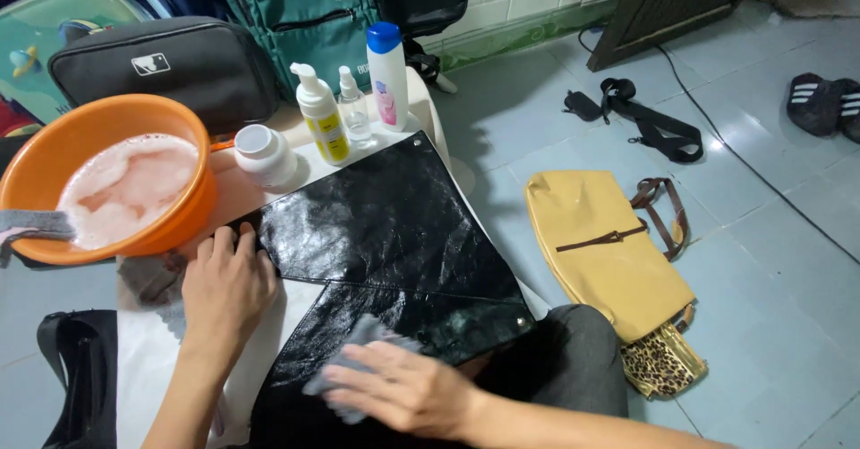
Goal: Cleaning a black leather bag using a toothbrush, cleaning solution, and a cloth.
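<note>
Spanning a low table [428, 100] on pale floor tiles [761, 261], black bag [385, 234]; right grip [403, 391] clutching grey cloth [354, 342], left [226, 283] flat, released.

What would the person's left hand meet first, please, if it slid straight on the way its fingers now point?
The left hand lies flat at the edge of the glossy black leather bag, fingers pointing up-frame. Straight on, it would probably meet the orange plastic basin of soapy water first, though depth is unclear.

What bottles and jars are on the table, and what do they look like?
Pump bottle: behind the black bag, white with yellow label.
Small spray bottle: beside it, clear.
Tall bottle: rightmost, white, blue cap, pink label.
Jar: left of them, squat, white.
</note>
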